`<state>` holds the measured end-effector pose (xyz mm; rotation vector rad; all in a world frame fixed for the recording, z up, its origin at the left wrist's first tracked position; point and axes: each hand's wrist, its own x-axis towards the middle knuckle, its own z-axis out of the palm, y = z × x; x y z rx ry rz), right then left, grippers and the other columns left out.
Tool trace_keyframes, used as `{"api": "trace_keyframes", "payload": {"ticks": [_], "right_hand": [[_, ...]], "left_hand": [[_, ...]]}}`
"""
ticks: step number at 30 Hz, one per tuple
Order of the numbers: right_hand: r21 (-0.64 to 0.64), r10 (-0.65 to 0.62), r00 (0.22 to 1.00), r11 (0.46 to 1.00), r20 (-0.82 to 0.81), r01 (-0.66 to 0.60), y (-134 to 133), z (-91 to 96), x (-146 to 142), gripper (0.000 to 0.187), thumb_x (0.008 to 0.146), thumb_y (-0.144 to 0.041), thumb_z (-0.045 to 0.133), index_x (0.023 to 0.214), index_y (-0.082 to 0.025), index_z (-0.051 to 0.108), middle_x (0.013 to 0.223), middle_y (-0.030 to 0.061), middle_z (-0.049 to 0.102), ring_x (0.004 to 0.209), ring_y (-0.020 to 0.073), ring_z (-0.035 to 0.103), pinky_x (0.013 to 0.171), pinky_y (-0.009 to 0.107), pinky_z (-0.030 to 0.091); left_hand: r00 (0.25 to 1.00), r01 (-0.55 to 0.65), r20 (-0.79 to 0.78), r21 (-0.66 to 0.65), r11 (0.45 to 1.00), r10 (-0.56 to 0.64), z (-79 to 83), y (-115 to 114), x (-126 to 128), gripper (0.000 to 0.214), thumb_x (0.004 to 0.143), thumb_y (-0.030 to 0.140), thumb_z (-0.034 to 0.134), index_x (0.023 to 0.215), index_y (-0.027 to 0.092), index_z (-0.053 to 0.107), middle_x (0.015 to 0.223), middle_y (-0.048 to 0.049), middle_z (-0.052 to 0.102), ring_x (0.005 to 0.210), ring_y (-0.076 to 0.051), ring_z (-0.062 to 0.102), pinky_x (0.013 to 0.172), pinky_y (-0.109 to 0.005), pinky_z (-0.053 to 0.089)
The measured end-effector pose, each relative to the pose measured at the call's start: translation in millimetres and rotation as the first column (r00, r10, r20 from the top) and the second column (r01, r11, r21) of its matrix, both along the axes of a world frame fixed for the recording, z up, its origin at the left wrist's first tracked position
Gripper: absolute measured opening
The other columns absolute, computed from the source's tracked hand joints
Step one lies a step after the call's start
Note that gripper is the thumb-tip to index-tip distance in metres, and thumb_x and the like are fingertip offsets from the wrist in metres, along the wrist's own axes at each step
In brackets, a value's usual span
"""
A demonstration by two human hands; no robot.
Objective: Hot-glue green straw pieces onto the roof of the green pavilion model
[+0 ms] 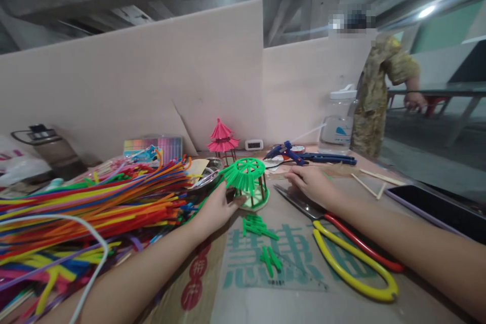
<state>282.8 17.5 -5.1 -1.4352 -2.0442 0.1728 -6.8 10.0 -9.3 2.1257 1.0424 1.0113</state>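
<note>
A small model pavilion (249, 174) stands on the covered table, with a green pipe-cleaner roof, brown posts and a round pale base edged in green. My left hand (220, 207) grips its left side, the thumb at the base and the other fingers partly hidden behind. To the right, my right hand (310, 182) is closed, fingertips pressed together; what they hold, if anything, I cannot make out. Beneath that wrist lie big scissors (319, 220) with one red and one yellow handle. Short green pipe-cleaner pieces (258, 227) lie in front of the pavilion.
Many coloured pipe cleaners (144, 207) cover the left side. Behind are a pink-roofed model pavilion (223, 136), a blue glue gun (286, 152), a small clock (254, 145) and a clear jug (337, 121). A phone (436, 207) lies right; a person (379, 86) stands beyond.
</note>
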Motion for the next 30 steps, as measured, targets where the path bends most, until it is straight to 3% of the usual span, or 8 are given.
{"api": "trace_keyframes", "payload": {"ticks": [6, 9, 12, 18, 23, 30], "right_hand": [[-0.002, -0.050, 0.999, 0.999, 0.013, 0.050, 4.0, -5.4, 1.9, 0.021, 0.092, -0.031, 0.054, 0.074, -0.021, 0.060, 0.071, 0.0025, 0.069, 0.069, 0.0198, 0.061, 0.062, 0.028, 0.034], [0.006, -0.057, 0.998, 0.998, 0.023, 0.056, 2.5, -4.0, 1.1, 0.024, 0.091, -0.037, 0.059, 0.072, -0.021, 0.059, 0.068, 0.0023, 0.068, 0.067, 0.0199, 0.060, 0.061, 0.028, 0.034], [0.021, -0.032, 0.998, 0.999, 0.047, 0.031, -0.4, -0.7, 0.0, 0.031, 0.095, -0.041, 0.052, 0.073, -0.021, 0.062, 0.070, 0.0037, 0.069, 0.067, 0.0205, 0.060, 0.061, 0.029, 0.035], [0.040, -0.021, 0.998, 0.999, 0.061, 0.019, -4.3, 3.2, -0.7, 0.024, 0.096, -0.027, 0.047, 0.090, -0.021, 0.069, 0.091, 0.0069, 0.075, 0.081, 0.0222, 0.065, 0.069, 0.029, 0.041], [0.039, -0.084, 0.996, 0.996, 0.043, 0.083, -3.7, 1.9, -0.3, 0.021, 0.094, -0.025, 0.048, 0.104, -0.022, 0.066, 0.095, 0.0072, 0.075, 0.085, 0.0235, 0.066, 0.070, 0.029, 0.042], [0.034, -0.078, 0.994, 0.997, 0.075, 0.075, -4.3, 3.0, -1.8, 0.024, 0.096, -0.035, 0.047, 0.087, -0.022, 0.065, 0.079, 0.0053, 0.072, 0.074, 0.0223, 0.063, 0.062, 0.029, 0.036]], "left_hand": [[0.999, -0.041, -0.011, 0.074, 0.996, 0.042, -0.6, 0.6, -2.1, 0.032, 0.088, 0.032, 0.059, 0.117, 0.018, 0.058, 0.112, -0.0089, 0.069, 0.112, -0.025, 0.063, 0.103, -0.041, 0.048], [0.997, -0.075, -0.017, 0.057, 0.996, 0.076, -3.6, 2.8, -3.5, 0.023, 0.089, 0.033, 0.057, 0.106, 0.018, 0.060, 0.106, -0.0085, 0.069, 0.107, -0.025, 0.063, 0.101, -0.041, 0.049], [0.995, -0.092, -0.019, 0.040, 0.995, 0.093, -3.6, 2.7, -3.6, 0.023, 0.089, 0.033, 0.057, 0.105, 0.017, 0.059, 0.105, -0.0085, 0.069, 0.107, -0.025, 0.063, 0.101, -0.042, 0.048], [0.988, -0.139, -0.068, 0.028, 0.990, 0.141, 3.2, -2.7, -1.1, 0.022, 0.086, 0.033, 0.059, 0.104, 0.018, 0.059, 0.101, -0.0062, 0.070, 0.095, -0.024, 0.065, 0.090, -0.040, 0.051], [0.993, -0.105, -0.045, 0.049, 0.993, 0.107, 3.0, -1.9, -0.9, 0.028, 0.086, 0.029, 0.060, 0.111, 0.018, 0.059, 0.113, -0.0078, 0.068, 0.107, -0.024, 0.063, 0.099, -0.040, 0.047], [0.995, -0.091, -0.039, 0.047, 0.995, 0.093, -1.2, 0.3, -3.0, 0.025, 0.087, 0.028, 0.060, 0.109, 0.017, 0.060, 0.111, -0.0096, 0.068, 0.111, -0.025, 0.061, 0.104, -0.043, 0.045]]}}
